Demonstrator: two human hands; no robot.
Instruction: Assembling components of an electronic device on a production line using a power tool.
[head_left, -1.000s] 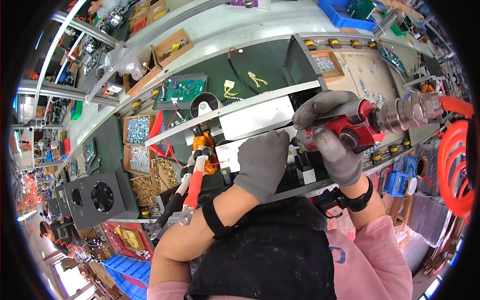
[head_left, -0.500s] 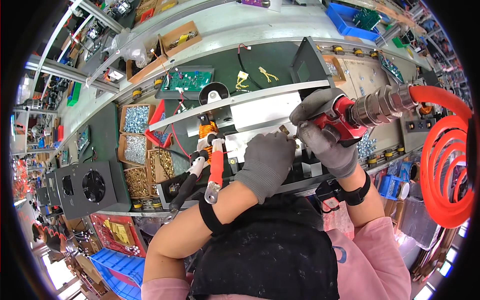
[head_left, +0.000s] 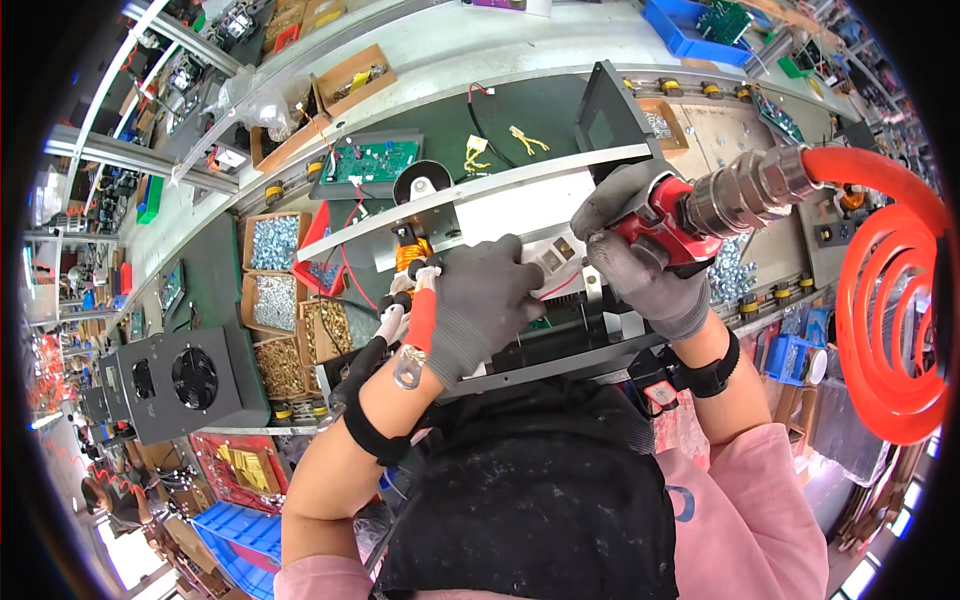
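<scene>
My gloved right hand [head_left: 645,280] grips a red air tool [head_left: 660,225] with a metal coupling, over the right part of a metal chassis [head_left: 610,345]. My gloved left hand [head_left: 478,308] has its fingers curled around a silver metal piece [head_left: 556,257] with square openings, tilted up inside the chassis. Most of that piece is hidden by the hand. Close to my left wrist are a red-sleeved cable [head_left: 421,318] with a ring lug and a black-sleeved one [head_left: 365,375]. An orange wire coil [head_left: 410,250] sits beyond them. A white plate [head_left: 520,215] lies along the chassis's far side.
Boxes of screws [head_left: 276,300] stand at the left, near a black panel with a fan [head_left: 193,378]. Behind the chassis are a green circuit board [head_left: 375,160] and yellow wires [head_left: 528,140]. A coiled red air hose [head_left: 890,320] hangs at the right. Loose screws [head_left: 735,275] lie nearby.
My left hand has moved left and slightly away from me. The silver piece has tilted up, baring the dark chassis interior beneath. My right hand with the air tool has shifted slightly left.
</scene>
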